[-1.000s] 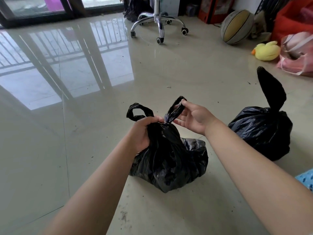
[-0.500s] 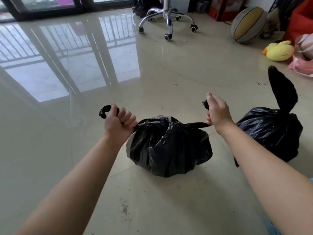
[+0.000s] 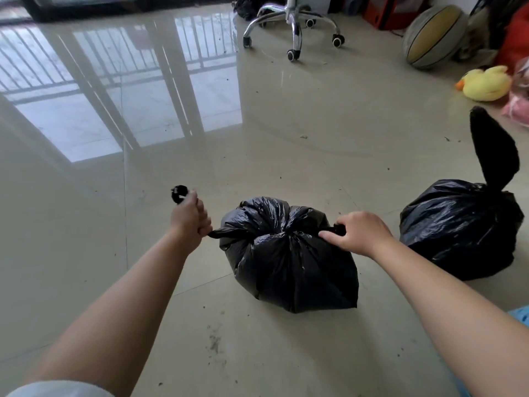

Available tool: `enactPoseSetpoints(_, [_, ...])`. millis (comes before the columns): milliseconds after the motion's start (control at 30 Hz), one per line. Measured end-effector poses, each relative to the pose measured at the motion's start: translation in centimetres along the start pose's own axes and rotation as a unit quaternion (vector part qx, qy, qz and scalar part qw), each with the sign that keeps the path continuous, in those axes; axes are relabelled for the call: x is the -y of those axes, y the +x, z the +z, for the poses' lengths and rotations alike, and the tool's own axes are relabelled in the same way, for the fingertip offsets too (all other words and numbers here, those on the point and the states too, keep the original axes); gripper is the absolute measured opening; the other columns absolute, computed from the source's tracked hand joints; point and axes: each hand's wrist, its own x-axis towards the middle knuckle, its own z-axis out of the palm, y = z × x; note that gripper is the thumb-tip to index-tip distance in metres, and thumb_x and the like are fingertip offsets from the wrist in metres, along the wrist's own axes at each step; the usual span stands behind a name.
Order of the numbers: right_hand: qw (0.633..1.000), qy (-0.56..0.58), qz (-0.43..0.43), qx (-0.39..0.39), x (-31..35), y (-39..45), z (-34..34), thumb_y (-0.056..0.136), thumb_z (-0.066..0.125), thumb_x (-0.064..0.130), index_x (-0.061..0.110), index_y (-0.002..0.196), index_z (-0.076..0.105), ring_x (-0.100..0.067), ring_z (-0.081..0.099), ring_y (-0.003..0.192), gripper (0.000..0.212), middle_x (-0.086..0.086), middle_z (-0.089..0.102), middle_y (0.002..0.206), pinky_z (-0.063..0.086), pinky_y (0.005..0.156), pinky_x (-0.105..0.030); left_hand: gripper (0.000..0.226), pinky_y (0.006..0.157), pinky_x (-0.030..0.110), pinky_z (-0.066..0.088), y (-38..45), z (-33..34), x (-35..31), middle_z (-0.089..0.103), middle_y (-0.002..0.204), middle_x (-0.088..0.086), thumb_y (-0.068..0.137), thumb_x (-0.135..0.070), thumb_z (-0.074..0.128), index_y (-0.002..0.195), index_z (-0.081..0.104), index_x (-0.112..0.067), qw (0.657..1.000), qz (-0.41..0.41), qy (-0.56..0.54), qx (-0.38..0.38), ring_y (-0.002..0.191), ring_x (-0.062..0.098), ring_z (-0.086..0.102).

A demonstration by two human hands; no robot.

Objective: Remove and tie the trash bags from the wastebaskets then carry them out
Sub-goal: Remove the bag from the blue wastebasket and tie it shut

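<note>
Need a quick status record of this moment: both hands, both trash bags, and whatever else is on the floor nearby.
left hand: grips the left handle strip of the near bag, pulled out sideways
right hand: pinches the right handle strip, close against the bag
near bag: black, on the floor, top gathered at the middle
far bag: black, on the floor to the right, one flap sticking up, untouched
floor: glossy tile, some dirt specks
nearby: chair base, ball, yellow duck toy
</note>
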Motion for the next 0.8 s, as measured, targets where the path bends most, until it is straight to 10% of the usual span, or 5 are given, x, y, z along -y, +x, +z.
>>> enactPoseSetpoints(133, [0.995,-0.048,0.011,0.091,1.3,0.3,-0.4,0.086,0.045,0.054,0.016,0.113,0.063,-0.026,0.044,0.121,0.050,-0.008,0.051,0.121,0.042,0.091,-0.034,0.047,0.035,0.015,0.026,0.2,0.3,0.2,0.027,0.029,-0.006,0.097,-0.035,0.042,0.055,0.028,-0.018,0.993,-0.047,-0.104,-0.016,0.023,0.006,0.028])
enactPoseSetpoints(233, [0.992,-0.074,0.011,0.100,1.9,0.4,-0.4,0.091,0.043,0.043,0.008,0.110,0.062,-0.028,0.046,0.121,0.044,-0.013,0.057,0.121,0.043,0.092,-0.034,0.014,0.090,0.031,0.045,-1.2,1.0,1.4,0.056,0.085,0.005,0.095,-0.027,0.049,0.100,0.055,-0.016,0.987,-0.068,-0.145,-0.007,0.080,0.014,0.059])
enactPoseSetpoints(333, [0.993,-0.085,0.019,0.082,2.3,0.3,-0.4,0.095,0.039,0.036,0.003,0.107,0.060,-0.031,0.055,0.111,0.040,-0.017,0.061,0.117,0.045,0.086,-0.033,0.012,0.110,0.040,0.028,-2.5,1.5,3.1,0.055,0.111,0.003,0.096,-0.023,0.046,0.088,0.052,-0.017,0.982,-0.107,-0.152,0.022,0.128,0.020,0.045])
enactPoseSetpoints(600, [0.993,-0.001,0.017,0.119,2.0,0.5,-0.2,0.094,0.042,0.035,0.022,0.056,0.026,-0.022,0.043,0.077,0.043,0.005,0.035,0.060,0.021,0.046,-0.023,0.020,0.086,0.029,0.041,-2.0,3.9,4.2,0.059,0.100,0.013,0.095,-0.007,0.048,0.100,0.065,0.003,0.943,0.182,0.273,0.063,0.099,0.025,0.054])
enactPoseSetpoints(800, [0.992,0.034,0.016,0.122,1.7,0.1,0.1,0.095,0.040,0.031,0.021,0.062,0.031,-0.027,0.051,0.082,0.036,-0.012,0.060,0.094,0.028,0.052,-0.028,0.041,0.060,0.028,0.023,-4.8,6.6,2.2,0.037,0.062,-0.005,0.098,-0.011,0.039,0.057,0.034,-0.018,0.850,0.244,0.447,0.134,0.069,0.020,0.038])
